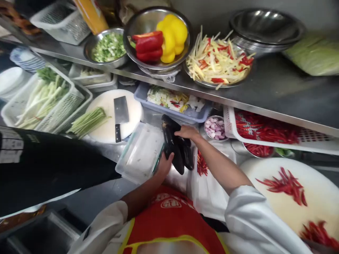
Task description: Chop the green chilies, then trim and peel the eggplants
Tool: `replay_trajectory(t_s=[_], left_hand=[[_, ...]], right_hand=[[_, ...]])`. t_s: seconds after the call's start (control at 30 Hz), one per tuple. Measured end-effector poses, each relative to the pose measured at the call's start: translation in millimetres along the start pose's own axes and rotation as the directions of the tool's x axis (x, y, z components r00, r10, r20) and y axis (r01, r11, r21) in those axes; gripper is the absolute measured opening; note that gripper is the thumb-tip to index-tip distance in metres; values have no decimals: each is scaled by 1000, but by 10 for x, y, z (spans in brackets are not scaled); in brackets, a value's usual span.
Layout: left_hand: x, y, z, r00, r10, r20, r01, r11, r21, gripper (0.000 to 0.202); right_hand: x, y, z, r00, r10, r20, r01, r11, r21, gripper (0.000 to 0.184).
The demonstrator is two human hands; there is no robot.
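Both my hands hold a bunch of dark purple eggplants over the steel counter. My left hand grips them from below, beside a clear plastic container. My right hand rests closed on their top end. A white cloth with a few red chillies lies just right of the eggplants.
A round white board carries a cleaver and green stalks. A second board at right holds red chillies. A small bowl of shallots, a chilli basket, and shelf bowls with peppers surround. Another person's dark sleeve reaches in at left.
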State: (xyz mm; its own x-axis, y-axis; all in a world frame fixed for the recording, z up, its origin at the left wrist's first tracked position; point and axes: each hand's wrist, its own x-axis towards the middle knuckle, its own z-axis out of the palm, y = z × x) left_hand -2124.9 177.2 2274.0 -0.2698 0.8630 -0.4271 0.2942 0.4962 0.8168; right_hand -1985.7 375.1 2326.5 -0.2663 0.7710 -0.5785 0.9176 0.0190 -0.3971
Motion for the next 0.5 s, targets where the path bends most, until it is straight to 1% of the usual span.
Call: replay_trajectory(t_s=[0.07, 0.17, 0.2, 0.23, 0.27, 0.3, 0.33, 0.37, 0.4, 0.43, 0.5], left_hand=[[8, 1, -4, 1000, 10, 0, -10, 1000, 3, 64], [55, -8, 13, 999, 42, 11, -42, 999, -18, 62], [78, -6, 23, 999, 45, 10, -45, 999, -19, 63], [104, 0, 34, 999, 41, 10, -40, 999, -15, 64], [131, 12, 44, 999, 31, 11, -30, 1000, -7, 65], [157, 29, 52, 1000, 14, 11, -14, 1000, 2, 66], [180, 52, 59, 1000, -5, 9, 5, 1000, 12, 67], [201, 78, 64, 1000, -25, 9, 25, 1000, 17, 68], [216, 107, 66, 999, -42, 11, 42, 999, 16, 68], [226, 136, 67, 998, -58, 11, 58, 998, 7, 68], [222, 188, 66, 997, -76, 28, 77, 996, -34, 68]], right_hand=[[-83, 56, 100, 999, 17, 29, -20, 995, 103, 55], [-191, 229, 335, 993, 103, -61, -82, 956, 280, 57], [-214, 282, 416, 985, 154, -80, -110, 908, 404, 61], [-230, 323, 491, 976, 205, -68, -134, 820, 556, 65], [-238, 349, 558, 970, 242, -28, -155, 699, 698, 66], [-239, 360, 616, 965, 260, 27, -174, 562, 809, 63], [-236, 358, 662, 961, 264, 78, -191, 436, 880, 58], [-231, 346, 697, 958, 264, 113, -203, 347, 915, 54], [-228, 328, 722, 955, 264, 137, -215, 291, 932, 54], [-229, 308, 738, 950, 265, 166, -232, 243, 942, 58], [-254, 276, 755, 933, 247, 260, -292, 104, 951, 64]])
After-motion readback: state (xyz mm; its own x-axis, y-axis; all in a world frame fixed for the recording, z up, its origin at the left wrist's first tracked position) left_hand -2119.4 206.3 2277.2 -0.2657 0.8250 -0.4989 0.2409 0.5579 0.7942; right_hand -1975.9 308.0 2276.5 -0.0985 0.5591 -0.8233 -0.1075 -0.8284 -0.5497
